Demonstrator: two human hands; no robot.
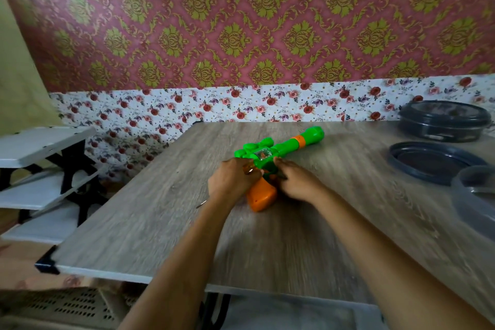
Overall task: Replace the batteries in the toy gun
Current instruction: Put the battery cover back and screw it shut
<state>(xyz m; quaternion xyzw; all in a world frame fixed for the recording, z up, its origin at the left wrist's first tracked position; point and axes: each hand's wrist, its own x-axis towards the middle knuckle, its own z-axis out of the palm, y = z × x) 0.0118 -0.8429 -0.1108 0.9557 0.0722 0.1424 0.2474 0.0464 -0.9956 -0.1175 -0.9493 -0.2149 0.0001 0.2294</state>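
Green plastic gun (289, 143), orange-handled and round-muzzled, is lying on the wood-grain desk (160, 222) while the left grip (230, 182) and right grip (297, 182) are both curling around its middle.

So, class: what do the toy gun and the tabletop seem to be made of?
Toy gun: likely moulded plastic, glossy, with bright green and orange rounded shapes. Tabletop: wood-look, matt, grey grain lines, white edge; perhaps laminate.
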